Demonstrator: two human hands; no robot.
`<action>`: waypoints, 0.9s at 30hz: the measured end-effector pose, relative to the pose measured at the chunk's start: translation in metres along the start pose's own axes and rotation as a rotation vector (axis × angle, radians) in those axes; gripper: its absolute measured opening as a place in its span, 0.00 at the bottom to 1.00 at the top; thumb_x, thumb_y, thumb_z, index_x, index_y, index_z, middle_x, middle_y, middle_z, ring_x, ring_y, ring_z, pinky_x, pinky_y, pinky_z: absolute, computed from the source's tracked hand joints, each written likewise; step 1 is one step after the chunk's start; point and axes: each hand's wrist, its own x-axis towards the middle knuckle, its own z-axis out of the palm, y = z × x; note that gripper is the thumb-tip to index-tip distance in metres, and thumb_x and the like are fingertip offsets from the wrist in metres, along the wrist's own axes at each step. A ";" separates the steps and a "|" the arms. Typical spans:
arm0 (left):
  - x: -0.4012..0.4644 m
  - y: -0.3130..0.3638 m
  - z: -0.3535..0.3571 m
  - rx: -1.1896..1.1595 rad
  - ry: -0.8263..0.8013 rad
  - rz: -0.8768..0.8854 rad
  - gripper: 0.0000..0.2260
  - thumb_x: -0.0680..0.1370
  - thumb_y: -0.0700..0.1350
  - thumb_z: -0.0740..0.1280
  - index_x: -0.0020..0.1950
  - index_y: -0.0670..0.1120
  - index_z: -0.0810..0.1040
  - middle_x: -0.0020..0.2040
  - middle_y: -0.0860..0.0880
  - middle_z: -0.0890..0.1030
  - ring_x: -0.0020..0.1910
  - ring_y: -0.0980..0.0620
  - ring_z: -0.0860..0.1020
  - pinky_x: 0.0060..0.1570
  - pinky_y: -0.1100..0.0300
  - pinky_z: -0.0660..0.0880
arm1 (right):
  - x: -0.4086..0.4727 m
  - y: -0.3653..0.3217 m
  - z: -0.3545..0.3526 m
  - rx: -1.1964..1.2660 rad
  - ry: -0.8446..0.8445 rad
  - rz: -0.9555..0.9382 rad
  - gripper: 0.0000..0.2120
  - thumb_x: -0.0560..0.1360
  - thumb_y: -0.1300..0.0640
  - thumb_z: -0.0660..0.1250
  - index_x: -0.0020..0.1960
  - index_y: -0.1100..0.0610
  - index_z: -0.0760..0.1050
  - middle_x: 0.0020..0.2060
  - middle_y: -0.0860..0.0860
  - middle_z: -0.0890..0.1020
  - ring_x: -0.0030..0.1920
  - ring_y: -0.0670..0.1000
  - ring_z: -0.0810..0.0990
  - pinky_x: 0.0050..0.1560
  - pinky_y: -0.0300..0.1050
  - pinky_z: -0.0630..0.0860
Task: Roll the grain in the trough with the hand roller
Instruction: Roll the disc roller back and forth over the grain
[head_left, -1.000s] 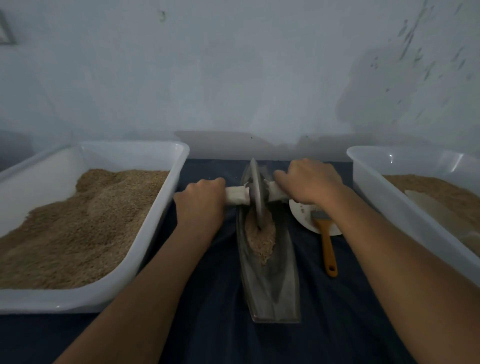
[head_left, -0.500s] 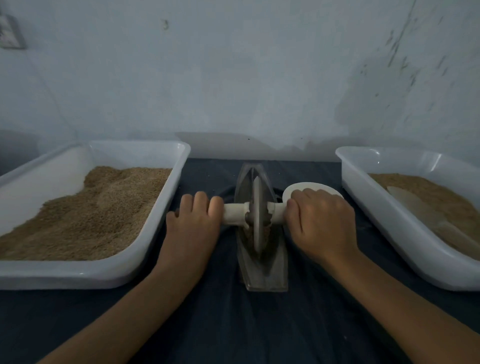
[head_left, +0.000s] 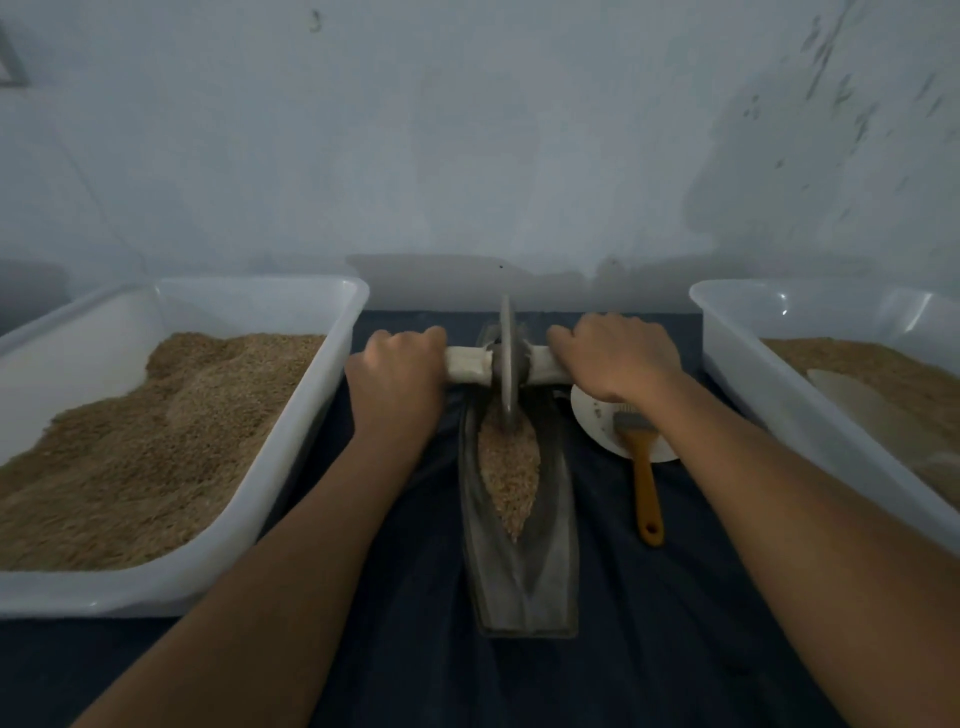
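A narrow boat-shaped metal trough (head_left: 524, 582) lies lengthwise on the dark cloth in the middle. A strip of brown grain (head_left: 508, 473) fills its far half. The hand roller (head_left: 508, 364), a grey disc on a pale wooden axle, stands upright at the trough's far end with its rim in the grain. My left hand (head_left: 397, 382) is closed around the axle's left end. My right hand (head_left: 615, 358) is closed around the right end. Both arms are stretched forward.
A white tub (head_left: 291, 462) heaped with grain stands at the left. Another white tub (head_left: 769, 395) with grain and a pale scoop stands at the right. A small white plate (head_left: 597, 421) and an orange-handled brush (head_left: 644, 478) lie right of the trough. A wall rises close behind.
Half a second ago the roller was pulled to the trough's near part; both hands have since pushed it away to the far end, uncovering the grain, plate and brush.
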 end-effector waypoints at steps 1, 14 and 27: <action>-0.007 0.001 -0.004 0.001 0.007 0.010 0.08 0.79 0.44 0.70 0.49 0.50 0.70 0.40 0.50 0.73 0.43 0.47 0.73 0.34 0.54 0.65 | -0.010 -0.001 0.000 0.001 0.035 -0.003 0.25 0.82 0.46 0.47 0.35 0.57 0.72 0.32 0.54 0.76 0.33 0.55 0.73 0.33 0.48 0.60; -0.091 -0.018 -0.036 -0.026 0.000 0.173 0.22 0.71 0.41 0.77 0.58 0.48 0.68 0.54 0.46 0.73 0.51 0.45 0.72 0.40 0.51 0.74 | -0.121 -0.016 -0.010 0.052 0.424 -0.117 0.22 0.82 0.49 0.50 0.31 0.51 0.67 0.25 0.45 0.67 0.24 0.47 0.65 0.26 0.42 0.61; -0.023 -0.002 -0.007 0.007 0.008 0.006 0.14 0.79 0.45 0.71 0.49 0.50 0.64 0.45 0.49 0.76 0.43 0.49 0.68 0.31 0.55 0.62 | -0.020 -0.003 0.004 -0.033 0.174 -0.032 0.25 0.79 0.46 0.46 0.31 0.56 0.68 0.27 0.52 0.72 0.29 0.54 0.68 0.31 0.47 0.56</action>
